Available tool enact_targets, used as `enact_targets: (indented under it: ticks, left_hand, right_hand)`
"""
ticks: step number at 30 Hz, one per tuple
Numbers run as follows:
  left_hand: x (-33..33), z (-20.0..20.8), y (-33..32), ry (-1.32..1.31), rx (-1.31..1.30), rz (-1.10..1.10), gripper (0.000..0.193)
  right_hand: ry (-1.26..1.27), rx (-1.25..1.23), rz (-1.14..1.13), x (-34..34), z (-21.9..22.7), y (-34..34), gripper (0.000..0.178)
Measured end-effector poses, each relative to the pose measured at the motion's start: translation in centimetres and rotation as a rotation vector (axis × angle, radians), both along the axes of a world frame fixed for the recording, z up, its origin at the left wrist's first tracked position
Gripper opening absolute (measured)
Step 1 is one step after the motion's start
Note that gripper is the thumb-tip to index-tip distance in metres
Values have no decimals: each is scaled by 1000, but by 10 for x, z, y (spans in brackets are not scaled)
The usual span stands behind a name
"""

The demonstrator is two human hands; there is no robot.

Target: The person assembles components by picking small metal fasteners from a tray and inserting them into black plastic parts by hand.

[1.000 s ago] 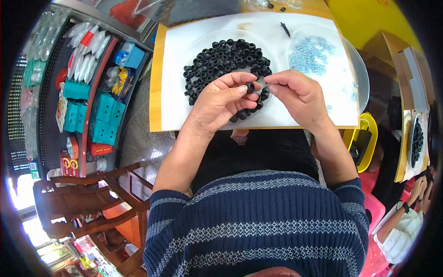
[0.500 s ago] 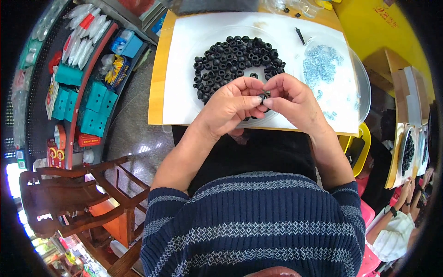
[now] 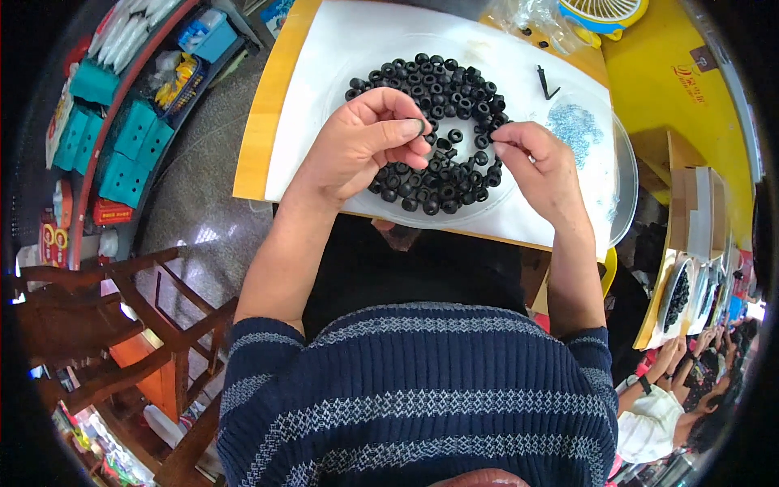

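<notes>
A wide heap of round black hollow pieces (image 3: 446,183), like large beads with a hole, lies in a shallow clear tray (image 3: 511,195) on the table. Above the heap's left part, my left hand (image 3: 357,146) is closed, pinching a small black piece (image 3: 420,127) between thumb and forefinger. At the heap's right edge my right hand (image 3: 540,166) is closed too, thumb and forefinger together. Whatever is between those fingertips is too small to make out. Beyond this hand, a pile of small clear bluish pieces (image 3: 574,134) lies in a second round clear tray (image 3: 626,195).
White sheeting covers the wooden table (image 3: 264,114). A thin black tool (image 3: 545,83) lies behind the trays, near a clear plastic bag (image 3: 531,18) and a yellow fan (image 3: 604,12). Shelves (image 3: 134,134) and a wooden chair (image 3: 174,333) stand left; other people (image 3: 653,422) work at far right.
My hands were together over the tray's near edge; now they are apart, the left further left and up, the right slightly up. The whole view has shifted.
</notes>
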State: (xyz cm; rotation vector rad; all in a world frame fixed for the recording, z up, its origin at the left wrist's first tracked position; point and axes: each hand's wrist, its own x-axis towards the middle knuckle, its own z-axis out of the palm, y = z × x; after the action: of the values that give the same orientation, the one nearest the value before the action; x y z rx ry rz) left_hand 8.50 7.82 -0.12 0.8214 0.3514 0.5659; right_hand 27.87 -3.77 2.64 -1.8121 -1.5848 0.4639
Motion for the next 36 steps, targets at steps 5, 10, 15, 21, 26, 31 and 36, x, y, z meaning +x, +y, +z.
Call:
enact_targets:
  ticks: [5, 10, 15, 21, 26, 31, 36]
  left_hand:
    - [-2, -1, -2, 50, 63, -43, 8]
    - [-3, -3, -2, 33, 62, -30, 7]
    - [-3, -4, -2, 69, 86, -58, 9]
    - [-3, -3, -5, 111, 109, -49, 13]
    - [1, -1, -9, 154, 149, -3, 23]
    - [3, 1, -10, 181, 204, 0, 28]
    - [3, 4, -13, 229, 240, -11, 31]
  right_hand:
    - [-215, -94, 241, -14, -7, 21, 12]
    - [-545, -227, 389, -23, -12, 35, 13]
    - [-653, -269, 472, -31, -11, 44, 12]
    - [-519, -192, 335, -22, -18, 40, 13]
    - [583, -87, 61, -23, -11, 30, 11]
    - [539, 70, 95, -28, -22, 26, 12]
    - [365, 112, 137, -28, -20, 28, 12]
